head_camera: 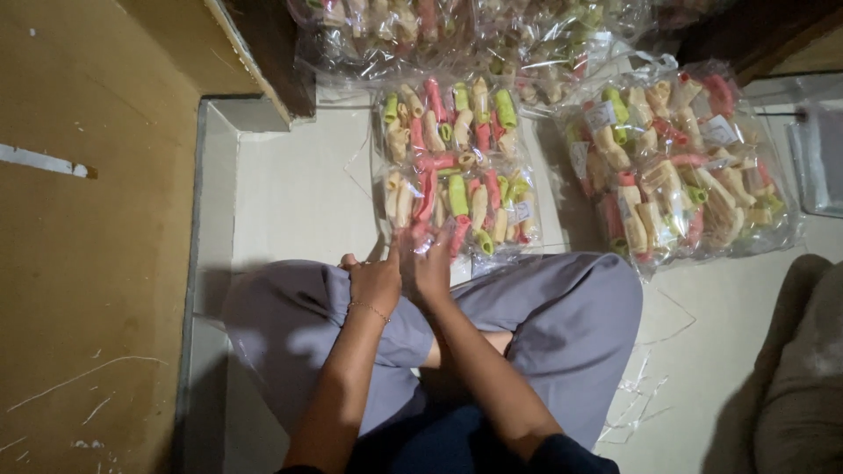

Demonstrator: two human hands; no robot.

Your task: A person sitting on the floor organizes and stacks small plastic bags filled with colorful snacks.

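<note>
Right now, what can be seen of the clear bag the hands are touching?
The clear bag is crinkly see-through plastic, packed with tube-shaped snacks in pink, green and cream. It lies flat on the pale floor just ahead of the crossed legs. The left hand and right hand meet at its near edge.

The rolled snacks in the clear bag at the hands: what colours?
Pink, green and pale cream snacks, seen in the head view.

Four clear bags of pink, green and cream snack rolls show: one bag at twelve o'clock, one at two, two more beyond. Two hands meet.
</note>
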